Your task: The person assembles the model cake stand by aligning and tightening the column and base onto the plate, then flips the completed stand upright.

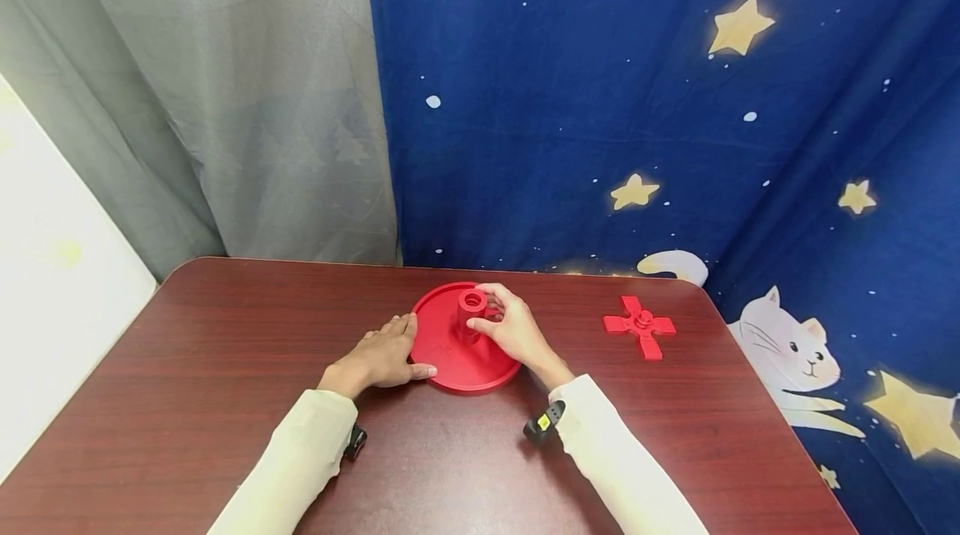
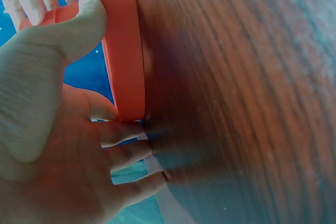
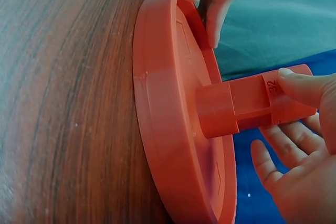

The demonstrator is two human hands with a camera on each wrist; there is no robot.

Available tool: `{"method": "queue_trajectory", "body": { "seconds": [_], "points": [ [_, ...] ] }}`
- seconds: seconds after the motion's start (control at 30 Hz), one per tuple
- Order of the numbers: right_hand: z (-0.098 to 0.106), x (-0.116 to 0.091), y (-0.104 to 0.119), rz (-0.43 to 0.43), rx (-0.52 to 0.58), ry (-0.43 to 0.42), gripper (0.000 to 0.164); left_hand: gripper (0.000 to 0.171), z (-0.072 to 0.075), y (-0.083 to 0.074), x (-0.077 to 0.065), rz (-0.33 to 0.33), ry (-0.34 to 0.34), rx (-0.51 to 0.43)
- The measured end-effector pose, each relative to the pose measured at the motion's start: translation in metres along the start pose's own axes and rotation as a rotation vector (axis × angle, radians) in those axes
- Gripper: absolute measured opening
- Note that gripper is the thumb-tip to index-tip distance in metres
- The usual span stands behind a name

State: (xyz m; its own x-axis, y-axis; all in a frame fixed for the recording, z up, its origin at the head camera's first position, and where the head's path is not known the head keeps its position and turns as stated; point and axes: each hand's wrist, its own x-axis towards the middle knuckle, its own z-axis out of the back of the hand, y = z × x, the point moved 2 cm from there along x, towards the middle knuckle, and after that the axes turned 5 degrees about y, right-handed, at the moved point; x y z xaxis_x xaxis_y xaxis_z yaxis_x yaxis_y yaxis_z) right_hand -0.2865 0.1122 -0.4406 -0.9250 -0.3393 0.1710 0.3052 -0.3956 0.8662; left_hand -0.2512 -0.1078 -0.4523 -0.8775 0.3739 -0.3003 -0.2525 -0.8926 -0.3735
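A round red tray-like base (image 1: 447,364) with a raised rim lies on the table. From its middle rises an upright red tube (image 1: 471,312), hollow at the top and marked "32" in the right wrist view. My right hand (image 1: 517,330) holds the tube's upper part, thumb on the near side and fingers curled behind. At the base's left edge rests my left hand (image 1: 385,354), its thumb on the rim and its fingers stretched out straight. In the left wrist view those fingertips (image 2: 153,181) reach down to the tabletop.
A flat red cross-shaped piece (image 1: 647,341) with a small round threaded-looking knob at its centre lies on the table (image 1: 360,468) to the right. Behind the table hang a grey curtain (image 1: 285,102) and a blue star-patterned curtain (image 1: 525,143).
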Motion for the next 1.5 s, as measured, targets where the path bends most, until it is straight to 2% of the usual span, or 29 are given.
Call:
{"method": "queue_trajectory", "body": {
  "seconds": [0.37,0.83,1.1,1.33,1.5],
  "points": [
    [-0.001,0.0,-0.001,-0.006,-0.042,-0.023,0.051,0.098,0.0,0.0,0.001,0.003,0.0,0.01],
    [-0.001,-0.002,-0.001,0.075,-0.149,-0.048,0.051,0.097,0.003,-0.003,0.0,0.003,0.007,0.032],
    [0.002,-0.001,0.0,0.043,-0.115,-0.019,0.053,0.096,0.005,-0.005,0.001,0.004,0.017,0.04],
    [0.013,-0.009,-0.009,0.012,-0.113,0.019,0.06,0.098,0.0,-0.003,0.003,0.004,0.019,0.028],
    [0.031,-0.015,-0.017,0.014,-0.094,-0.017,0.055,0.098,0.0,-0.001,0.002,-0.003,0.0,0.022]
  ]
}}
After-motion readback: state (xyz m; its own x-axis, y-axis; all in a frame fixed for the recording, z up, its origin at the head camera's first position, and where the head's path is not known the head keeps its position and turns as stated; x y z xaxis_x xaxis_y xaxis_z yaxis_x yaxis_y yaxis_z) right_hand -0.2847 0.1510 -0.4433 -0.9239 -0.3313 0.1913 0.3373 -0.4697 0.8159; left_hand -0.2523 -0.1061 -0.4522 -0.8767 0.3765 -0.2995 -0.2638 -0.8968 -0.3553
